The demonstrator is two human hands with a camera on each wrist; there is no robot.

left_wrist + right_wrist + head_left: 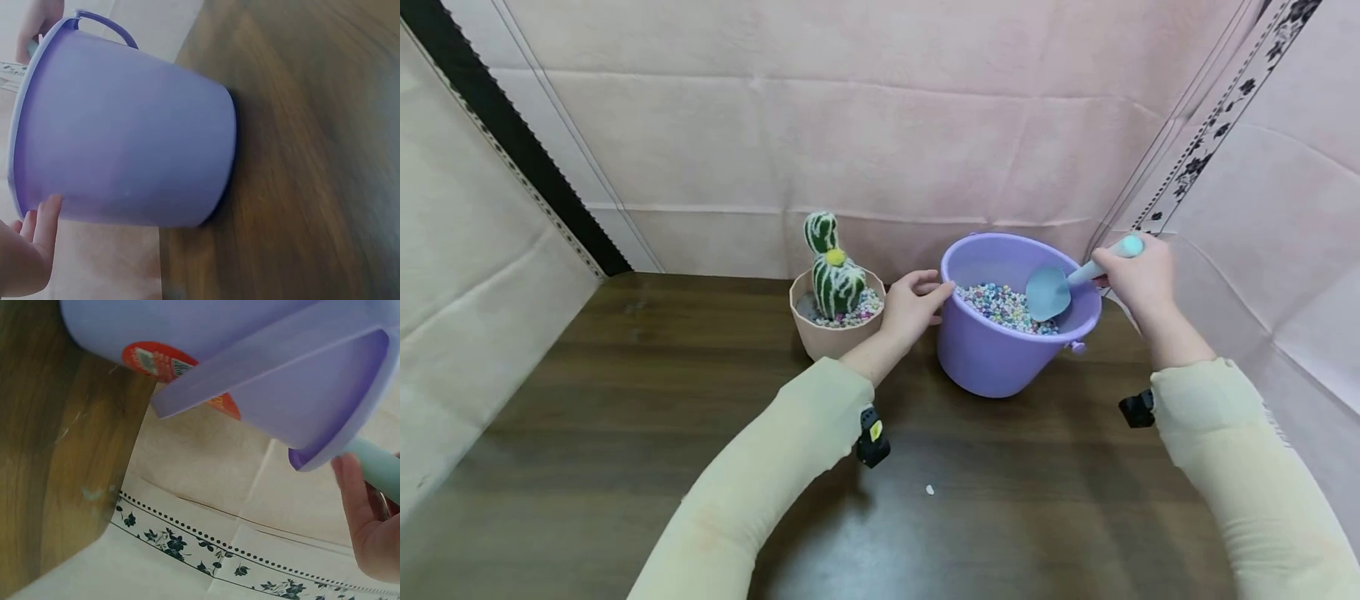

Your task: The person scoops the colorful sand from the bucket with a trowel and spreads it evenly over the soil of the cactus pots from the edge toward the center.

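A light-blue toy shovel (pixel 1048 293) is gripped at its handle by my right hand (pixel 1138 271), above the right rim of a purple bucket (pixel 992 358). Its blade is inside, against small multicoloured beads (pixel 1000 304). In the right wrist view the handle (pixel 375 465) passes over the rim, fingers curled around it. My left hand (pixel 910 308) touches the bucket's left side near the rim. The left wrist view shows its fingers (pixel 47 222) fairly straight against the outer wall; the thumb's hold is unclear.
Left of the bucket stands a beige pot (pixel 831 340) holding a green-and-white cactus figure (pixel 837 287) and similar beads. One small white bit (pixel 929 490) lies on the brown wooden table (pixel 625 417). Pale cloth walls (pixel 887 142) rise behind and at both sides.
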